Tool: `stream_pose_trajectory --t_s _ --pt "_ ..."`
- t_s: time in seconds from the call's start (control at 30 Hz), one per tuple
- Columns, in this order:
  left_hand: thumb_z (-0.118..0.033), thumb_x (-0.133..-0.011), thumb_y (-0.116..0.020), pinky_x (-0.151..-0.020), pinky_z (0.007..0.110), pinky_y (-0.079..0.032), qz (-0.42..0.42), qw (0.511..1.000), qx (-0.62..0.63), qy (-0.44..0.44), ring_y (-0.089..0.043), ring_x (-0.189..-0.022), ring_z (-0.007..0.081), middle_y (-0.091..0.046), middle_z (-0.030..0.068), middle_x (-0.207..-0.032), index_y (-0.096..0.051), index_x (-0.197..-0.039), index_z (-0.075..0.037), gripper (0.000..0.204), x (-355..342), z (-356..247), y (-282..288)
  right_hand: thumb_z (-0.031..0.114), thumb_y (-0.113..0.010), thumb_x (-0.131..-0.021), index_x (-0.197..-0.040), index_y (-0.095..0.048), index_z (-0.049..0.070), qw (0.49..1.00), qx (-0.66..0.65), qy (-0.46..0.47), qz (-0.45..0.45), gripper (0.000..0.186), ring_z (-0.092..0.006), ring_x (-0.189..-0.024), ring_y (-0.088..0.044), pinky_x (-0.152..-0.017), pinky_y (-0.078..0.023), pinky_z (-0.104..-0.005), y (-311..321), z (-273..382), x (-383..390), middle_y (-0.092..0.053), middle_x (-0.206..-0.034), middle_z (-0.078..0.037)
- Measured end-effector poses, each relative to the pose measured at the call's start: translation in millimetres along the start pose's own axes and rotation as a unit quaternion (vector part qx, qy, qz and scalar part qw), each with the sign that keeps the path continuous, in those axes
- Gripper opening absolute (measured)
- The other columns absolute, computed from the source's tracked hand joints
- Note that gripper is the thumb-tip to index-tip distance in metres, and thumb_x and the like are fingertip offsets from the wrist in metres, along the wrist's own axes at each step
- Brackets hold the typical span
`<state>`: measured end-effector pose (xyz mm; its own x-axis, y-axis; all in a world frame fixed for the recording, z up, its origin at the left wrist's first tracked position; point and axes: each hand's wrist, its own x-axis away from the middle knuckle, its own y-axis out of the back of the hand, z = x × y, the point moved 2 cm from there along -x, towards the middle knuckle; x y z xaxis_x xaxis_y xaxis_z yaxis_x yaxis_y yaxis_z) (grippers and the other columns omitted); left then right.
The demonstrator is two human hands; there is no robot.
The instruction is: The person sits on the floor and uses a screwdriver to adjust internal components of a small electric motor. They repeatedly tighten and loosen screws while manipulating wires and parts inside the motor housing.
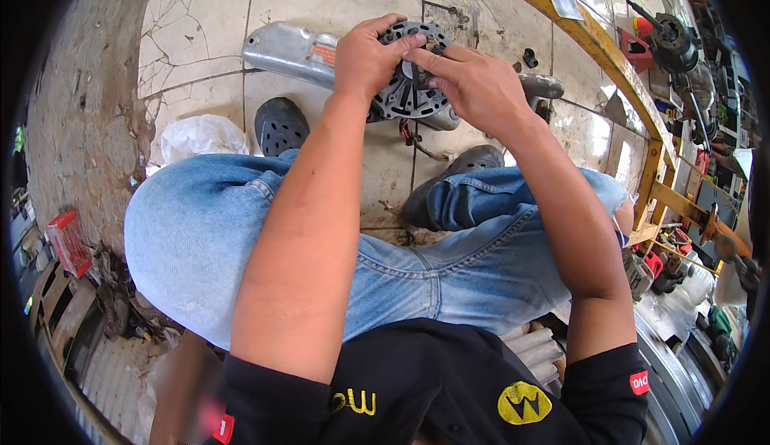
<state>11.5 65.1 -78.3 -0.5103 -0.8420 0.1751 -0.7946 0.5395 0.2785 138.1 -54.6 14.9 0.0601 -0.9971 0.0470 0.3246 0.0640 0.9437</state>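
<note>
In front of me on the tiled floor lies a round metal alternator (393, 107), its slotted end face turned up. My left hand (365, 56) grips its left rim, with the thumb stretched over toward the middle of the face. Over the right half is my right hand (481, 88), its index finger and thumb closed about a small dark part (423, 78) at the centre. The fingers partly hide that part and the face around it. Thin wires (413, 136) stick out below the alternator.
A silver metal cover (281, 50) lies to the left, partly behind my left hand. Beyond my right wrist is a dark curved pipe (542, 86). A yellow metal frame (609, 40) runs along the right. A white plastic bag (200, 138) lies beside my left shoe (281, 127).
</note>
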Motion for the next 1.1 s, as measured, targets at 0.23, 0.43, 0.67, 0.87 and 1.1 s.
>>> stream_pose_trajectory --t_s 0.23,0.43,0.67,0.87,1.1 --pt "-0.041 -0.077 -0.086 -0.082 0.029 -0.053 0.002 1.000 -0.008 -0.004 -0.068 -0.089 0.0156 -0.075 0.0095 -0.101 -0.074 -0.117 -0.006 0.055 0 -1 0 0.014 -0.069 -0.088 -0.132 -0.064 0.031 1.000 0.009 -0.016 0.001 0.047 -0.0305 -0.078 -0.064 -0.066 -0.051 -0.0433 1 3 -1 -0.059 -0.083 -0.006" --pt "-0.041 -0.077 -0.087 -0.082 0.029 -0.054 0.000 1.000 0.003 -0.005 -0.068 -0.090 0.0150 -0.075 0.0093 -0.102 -0.074 -0.117 -0.006 0.055 1 -2 0 0.014 -0.068 -0.087 -0.127 -0.068 0.032 0.999 -0.019 0.012 0.039 0.044 -0.0281 -0.081 -0.065 -0.070 -0.049 -0.0431 1 1 -1 -0.060 -0.084 -0.004" --pt "-0.042 -0.071 -0.089 -0.089 0.034 -0.054 0.013 0.999 0.038 0.022 -0.070 -0.102 0.0259 -0.073 0.0154 -0.114 -0.074 -0.117 -0.005 0.062 1 -7 0 0.016 -0.066 -0.090 -0.121 -0.068 0.038 0.997 0.056 0.015 0.040 0.038 -0.0224 -0.103 -0.064 -0.084 -0.042 -0.0417 2 4 -6 -0.065 -0.102 -0.003" --pt "-0.041 -0.075 -0.088 -0.084 0.029 -0.053 0.007 1.000 0.014 0.006 -0.069 -0.093 0.0168 -0.075 0.0123 -0.107 -0.072 -0.119 -0.001 0.061 1 -7 0 0.013 -0.066 -0.088 -0.120 -0.069 0.037 0.997 0.039 0.007 0.062 0.041 -0.0231 -0.100 -0.064 -0.083 -0.042 -0.0426 3 9 -7 -0.065 -0.099 -0.003" --pt "-0.042 -0.075 -0.088 -0.085 0.031 -0.053 0.005 1.000 0.024 0.012 -0.069 -0.095 0.0185 -0.074 0.0133 -0.108 -0.072 -0.120 -0.003 0.063 1 -4 2 0.012 -0.066 -0.087 -0.121 -0.069 0.034 0.999 0.028 0.001 0.042 0.041 -0.0239 -0.097 -0.064 -0.082 -0.043 -0.0425 3 8 -7 -0.063 -0.094 -0.003"
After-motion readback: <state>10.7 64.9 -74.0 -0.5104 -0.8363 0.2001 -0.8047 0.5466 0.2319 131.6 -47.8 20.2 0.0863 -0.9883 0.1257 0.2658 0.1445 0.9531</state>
